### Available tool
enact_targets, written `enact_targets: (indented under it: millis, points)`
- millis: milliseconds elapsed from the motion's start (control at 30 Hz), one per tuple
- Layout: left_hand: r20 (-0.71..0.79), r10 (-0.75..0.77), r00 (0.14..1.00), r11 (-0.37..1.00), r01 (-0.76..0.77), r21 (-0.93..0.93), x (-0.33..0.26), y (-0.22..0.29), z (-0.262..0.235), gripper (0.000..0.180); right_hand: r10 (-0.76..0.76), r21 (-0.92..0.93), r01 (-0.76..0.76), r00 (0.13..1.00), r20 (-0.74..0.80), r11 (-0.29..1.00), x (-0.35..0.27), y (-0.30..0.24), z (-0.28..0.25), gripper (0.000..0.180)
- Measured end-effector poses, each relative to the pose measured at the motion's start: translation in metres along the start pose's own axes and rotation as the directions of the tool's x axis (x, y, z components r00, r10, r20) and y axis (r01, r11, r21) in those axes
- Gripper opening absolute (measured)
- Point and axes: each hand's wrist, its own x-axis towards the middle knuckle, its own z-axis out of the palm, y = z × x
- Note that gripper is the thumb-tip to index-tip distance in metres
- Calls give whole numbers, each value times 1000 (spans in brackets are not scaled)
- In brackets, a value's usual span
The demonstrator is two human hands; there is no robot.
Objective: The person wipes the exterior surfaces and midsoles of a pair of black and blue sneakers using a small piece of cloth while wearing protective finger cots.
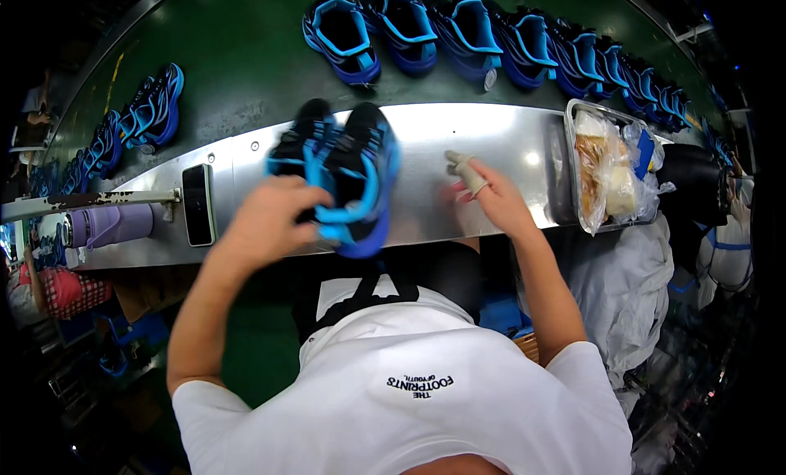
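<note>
Two black and blue sneakers stand side by side on the steel ledge in front of me, toes pointing away. My left hand [278, 215] has its fingers and thumb bent around the rear of the left sneaker [295, 157], partly hiding it. Close against it is the right sneaker [364, 176], slightly blurred, with a bright blue collar. My right hand [485, 193] hovers over bare steel to the right of the pair, apart from the shoes. Beige finger covers [468, 174] sit on its stretched fingers, and nothing shows between them. Its lower fingers are smeared by motion.
Beyond the steel ledge [446, 131], a green surface [237, 66] carries a row of similar sneakers [471, 37] and more sneakers [155, 107] at left. A phone [197, 205] and lilac flask [115, 225] lie left. At right sits a metal tray [571, 160] with plastic bags [610, 164].
</note>
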Motion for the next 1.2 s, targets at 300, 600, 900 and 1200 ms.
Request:
enact_targets:
  millis: [300,600,900,1200]
  points:
    - [-390,-97,916,869,269,416,71,-199,-62,31,-504,-685,274,849,-158,675,117,-81,-12,49]
    - [-520,-3,854,999,22,29,173,-106,-18,31,-429,-907,122,901,-70,402,195,-93,-17,32]
    - [-251,-89,964,981,42,-189,78,-33,28,19,-305,-846,318,932,196,428,5,-88,32,21]
    - [-144,-267,953,862,170,-478,-29,28,38,29,-286,-560,315,948,141,766,-53,-92,43,37]
